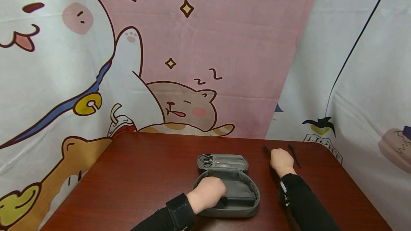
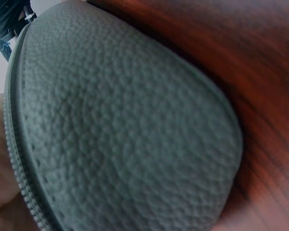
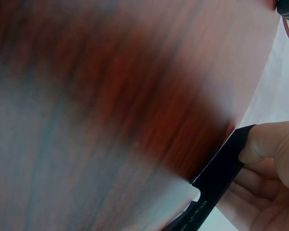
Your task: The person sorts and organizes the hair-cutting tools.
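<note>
A grey zip case (image 1: pixel 231 212) with a pebbled leather-like surface lies unzipped on the table. My left hand (image 1: pixel 210 192) reaches over its left wall, fingertips hidden down inside. In the left wrist view, the case's outer wall (image 2: pixel 125 120) fills most of the frame, with some skin behind the zip. Scissors (image 1: pixel 207 159) sit in the opened lid (image 1: pixel 229 160). To the right of the case, my right hand (image 1: pixel 282 162) pinches a flat black comb-like tool (image 3: pixel 221 166) between thumb and fingers. Pale lettering and a fine dotted edge show on it.
Just right of my right hand lies another thin black item (image 1: pixel 294 155), its kind unclear. The reddish-brown wooden table (image 1: pixel 144 174) ends at a cartoon-printed cloth (image 1: pixel 244 63) behind. A dark bar-shaped part (image 1: pixel 242 201) shows inside the case.
</note>
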Action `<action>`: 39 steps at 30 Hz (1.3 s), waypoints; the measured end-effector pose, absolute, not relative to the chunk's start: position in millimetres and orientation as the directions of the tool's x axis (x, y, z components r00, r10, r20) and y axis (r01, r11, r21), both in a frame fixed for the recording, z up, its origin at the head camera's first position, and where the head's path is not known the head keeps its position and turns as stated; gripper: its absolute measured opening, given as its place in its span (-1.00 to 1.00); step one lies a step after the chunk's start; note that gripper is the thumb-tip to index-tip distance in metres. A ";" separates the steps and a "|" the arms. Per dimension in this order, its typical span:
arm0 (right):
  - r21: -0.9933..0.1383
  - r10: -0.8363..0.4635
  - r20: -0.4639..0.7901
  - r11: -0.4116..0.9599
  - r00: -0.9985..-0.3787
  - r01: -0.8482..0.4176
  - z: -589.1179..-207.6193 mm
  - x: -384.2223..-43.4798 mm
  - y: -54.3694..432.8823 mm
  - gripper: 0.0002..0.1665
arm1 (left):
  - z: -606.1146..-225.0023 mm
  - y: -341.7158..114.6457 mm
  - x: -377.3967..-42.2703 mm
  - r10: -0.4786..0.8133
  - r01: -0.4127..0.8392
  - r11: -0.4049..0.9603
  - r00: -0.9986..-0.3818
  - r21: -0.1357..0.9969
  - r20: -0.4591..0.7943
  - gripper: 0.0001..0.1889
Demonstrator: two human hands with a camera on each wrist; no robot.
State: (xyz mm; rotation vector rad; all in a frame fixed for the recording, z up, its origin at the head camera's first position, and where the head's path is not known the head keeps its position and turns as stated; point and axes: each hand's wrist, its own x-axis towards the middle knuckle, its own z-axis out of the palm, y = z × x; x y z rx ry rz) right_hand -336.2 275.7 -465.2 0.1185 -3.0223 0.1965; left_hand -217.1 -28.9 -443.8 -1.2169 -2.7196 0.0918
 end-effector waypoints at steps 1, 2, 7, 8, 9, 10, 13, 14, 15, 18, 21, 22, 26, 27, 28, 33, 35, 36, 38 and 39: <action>-0.131 -0.063 0.113 0.988 -0.992 -0.078 -464.4 -336.2 276.3 -0.87 | -443.6 -28.9 -217.0 0.745 0.735 0.667 -0.656 -0.119 0.119 -0.59; -0.141 -0.056 0.110 0.988 -0.992 -0.071 -463.6 -336.3 277.3 -0.85 | -443.3 -28.8 -217.0 0.745 0.735 0.667 -0.656 -0.120 0.119 -0.59; -0.224 -0.025 0.083 0.974 -0.996 -0.043 -456.3 -334.2 281.4 -0.79 | -442.1 -28.8 -216.1 0.746 0.739 0.665 -0.656 -0.108 0.113 -0.57; -0.244 -0.020 0.083 0.969 -0.996 -0.040 -454.3 -334.1 282.2 -0.80 | -442.0 -28.7 -216.1 0.746 0.739 0.666 -0.656 -0.105 0.114 -0.57; -0.265 -0.017 0.086 0.963 -0.996 -0.039 -452.0 -333.4 282.3 -0.80 | -441.9 -28.6 -216.1 0.747 0.740 0.665 -0.655 -0.102 0.114 -0.57; -0.290 -0.014 0.093 0.956 -0.996 -0.040 -449.7 -332.5 282.4 -0.80 | -442.0 -28.5 -216.2 0.747 0.740 0.664 -0.655 -0.103 0.116 -0.57; -0.373 -0.014 0.152 0.925 -0.988 -0.071 -439.7 -329.0 281.2 -0.77 | -442.9 -28.0 -217.1 0.746 0.739 0.666 -0.656 -0.102 0.118 -0.58; -0.404 -0.016 0.178 0.910 -0.984 -0.088 -435.5 -327.6 280.6 -0.75 | -443.3 -27.9 -217.5 0.745 0.738 0.667 -0.656 -0.104 0.120 -0.59; -0.436 -0.017 0.204 0.894 -0.979 -0.106 -431.3 -325.3 279.6 -0.74 | -443.7 -27.9 -217.7 0.745 0.737 0.667 -0.657 -0.107 0.121 -0.59; -0.551 -0.006 0.239 0.823 -0.971 -0.140 -418.3 -319.0 276.6 -0.71 | -445.1 -27.9 -218.6 0.743 0.735 0.669 -0.658 -0.111 0.122 -0.59; -0.677 0.018 0.198 0.726 -0.980 -0.123 -407.3 -312.4 272.4 -0.63 | -445.6 -28.1 -218.7 0.745 0.736 0.667 -0.656 -0.112 0.124 -0.59; -0.715 0.027 0.174 0.691 -0.984 -0.107 -404.4 -310.6 270.7 -0.61 | -445.7 -28.2 -218.7 0.746 0.738 0.666 -0.655 -0.111 0.123 -0.59; -0.811 0.036 0.133 0.578 -0.991 -0.088 -394.6 -303.6 262.9 -0.54 | -445.1 -28.7 -218.3 0.750 0.743 0.662 -0.651 -0.104 0.122 -0.58; -0.829 0.032 0.133 0.551 -0.991 -0.094 -392.1 -301.7 260.8 -0.54 | -444.8 -28.9 -218.2 0.750 0.744 0.661 -0.650 -0.102 0.121 -0.57; -0.845 0.025 0.139 0.524 -0.990 -0.106 -389.8 -300.1 258.6 -0.54 | -444.7 -28.9 -218.2 0.751 0.744 0.660 -0.649 -0.102 0.122 -0.57; -0.929 -0.016 0.173 0.330 -0.985 -0.168 -378.3 -292.0 247.3 -0.57 | -444.1 -29.3 -218.1 0.751 0.745 0.660 -0.650 -0.099 0.121 -0.55; -0.949 -0.026 0.189 0.251 -0.982 -0.189 -374.7 -288.8 242.3 -0.59 | -444.1 -29.4 -217.9 0.747 0.741 0.664 -0.654 -0.098 0.119 -0.55; -0.957 -0.030 0.201 0.209 -0.979 -0.202 -373.5 -287.3 239.8 -0.60 | -444.0 -29.4 -217.6 0.744 0.738 0.667 -0.657 -0.097 0.119 -0.55; -0.964 -0.046 0.233 0.121 -0.971 -0.237 -371.8 -284.5 235.1 -0.66 | -444.1 -29.6 -216.9 0.738 0.733 0.674 -0.664 -0.091 0.119 -0.55; -0.965 -0.058 0.249 0.070 -0.967 -0.253 -371.5 -283.3 233.2 -0.70 | -444.3 -29.7 -216.7 0.736 0.731 0.677 -0.666 -0.089 0.122 -0.56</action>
